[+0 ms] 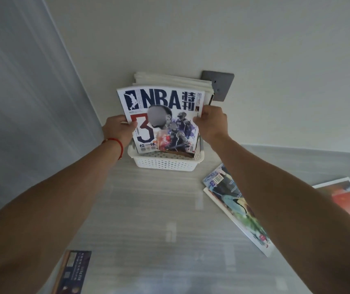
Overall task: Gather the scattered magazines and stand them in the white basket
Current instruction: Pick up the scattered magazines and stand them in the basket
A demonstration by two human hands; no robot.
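Pale walls meet in a corner behind a light, wood-grained tabletop point(148, 209), and a grey wall plate point(220, 85) sits on the wall just behind the white basket point(165, 164), which stands at the far edge of the table.

From the head view, the only one given, both arms reach forward to the basket. The left hand point(118, 129), with a red string point(114, 143) at its wrist, grips the left edge of the NBA magazine point(163, 115), thumb across the cover. The right hand point(211, 124) pinches the right edge, fingers curled round it. The magazine stands upright with its lower edge inside the basket, in front of a stack of magazines point(170, 79) already standing there.

Other magazines lie flat on the table: a colourful pair point(231, 200) to the right of the basket, partly under the right forearm; another point(343, 196) at the far right edge; a dark one point(72, 272) near the bottom left.

A magazine like this is probably light and floppy, with a glossy cover that slips easily. Holding both side edges near mid-height, as here, should keep it from buckling. The flat ones would likely lift best from a spine or a free corner.
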